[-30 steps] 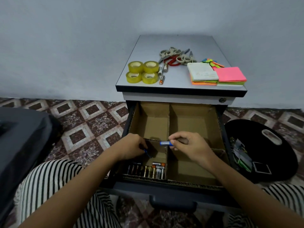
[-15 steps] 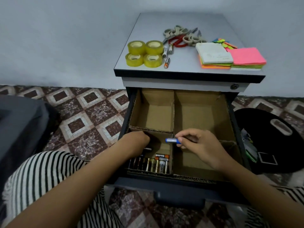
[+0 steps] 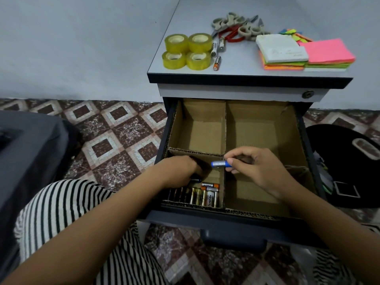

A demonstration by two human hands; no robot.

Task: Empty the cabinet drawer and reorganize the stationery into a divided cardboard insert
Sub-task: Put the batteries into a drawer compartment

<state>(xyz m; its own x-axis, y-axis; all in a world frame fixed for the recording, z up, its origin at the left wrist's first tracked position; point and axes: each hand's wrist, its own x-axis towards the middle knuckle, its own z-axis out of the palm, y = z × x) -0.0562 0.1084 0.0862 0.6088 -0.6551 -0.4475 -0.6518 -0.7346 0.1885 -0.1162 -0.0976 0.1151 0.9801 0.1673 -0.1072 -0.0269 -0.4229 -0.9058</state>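
Now right hand (image 3: 261, 171) pinches a battery (image 3: 221, 163); left hand (image 3: 181, 169), at its nine o'clock, grip unclear. A loose pinch could drop it astray.

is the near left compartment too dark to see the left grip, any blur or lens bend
Head view: soft, even light with no hard glare; the left grip shades the near-left compartment, so its fingertips and the leftmost batteries are murky; the blue battery in the right grip is sharp enough, with a faint sheen; the wide lens splays the walls of the cardboard insert outward.
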